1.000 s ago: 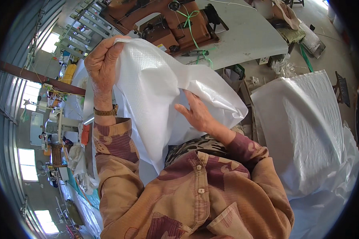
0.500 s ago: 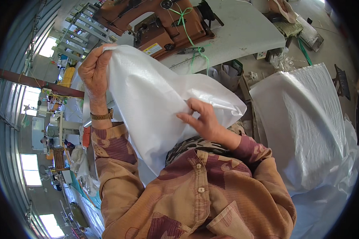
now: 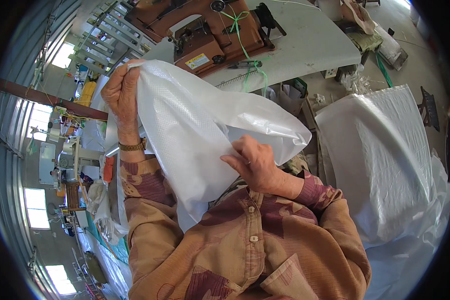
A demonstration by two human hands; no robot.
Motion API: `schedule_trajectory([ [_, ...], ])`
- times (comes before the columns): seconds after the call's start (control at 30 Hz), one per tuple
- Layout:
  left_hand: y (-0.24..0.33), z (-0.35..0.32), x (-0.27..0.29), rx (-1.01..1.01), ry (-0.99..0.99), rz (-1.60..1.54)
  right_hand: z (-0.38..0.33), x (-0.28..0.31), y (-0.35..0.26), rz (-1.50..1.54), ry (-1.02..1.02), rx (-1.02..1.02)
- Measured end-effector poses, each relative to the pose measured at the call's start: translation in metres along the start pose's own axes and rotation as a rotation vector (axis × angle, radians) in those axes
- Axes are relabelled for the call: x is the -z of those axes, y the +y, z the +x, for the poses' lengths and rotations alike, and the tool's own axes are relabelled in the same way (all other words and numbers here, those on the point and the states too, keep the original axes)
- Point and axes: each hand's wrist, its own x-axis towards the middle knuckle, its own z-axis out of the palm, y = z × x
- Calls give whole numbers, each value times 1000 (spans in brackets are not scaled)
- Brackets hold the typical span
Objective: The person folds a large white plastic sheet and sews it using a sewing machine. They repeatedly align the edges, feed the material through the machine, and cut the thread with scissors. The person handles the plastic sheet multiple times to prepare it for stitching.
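A white woven plastic sheet (image 3: 180, 115), perhaps a sack, hangs in folds in front of me. My left hand (image 3: 121, 92) is raised at the left and pinches its upper corner. Lower and near my chest, my right hand (image 3: 257, 162) has its fingers closed on the sheet's edge, thumb on the near side. Between the two hands the material sags, and a glossy fold (image 3: 270, 120) sticks out to the right. Beyond the sheet stands a brown sewing machine (image 3: 210, 37) with green string tied to it.
The sewing machine sits on a grey table (image 3: 315, 42), with small scissors-like snips (image 3: 245, 64) lying on it. At the right is a pile of white plastic sheets (image 3: 377, 155). A box of scraps (image 3: 292, 95) stands below the table edge.
My right hand has closed on the sheet's edge and drawn it slightly toward my chest, opening a gap between the folds. My left hand keeps its grip, shifted a little down and right.
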Motion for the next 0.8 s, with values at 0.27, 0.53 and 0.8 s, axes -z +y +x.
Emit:
schedule_trajectory([
  [0.27, 2, -1, 0, -4, -1, 13, 20, -13, 28, 906, -219, -761],
  [0.53, 1, -3, 3, 3, -23, 8, 10, -36, 61, 1186, -113, -800],
  [0.8, -6, -6, 10, 24, -14, 15, 14, 14, 33, 828, -235, -557],
])
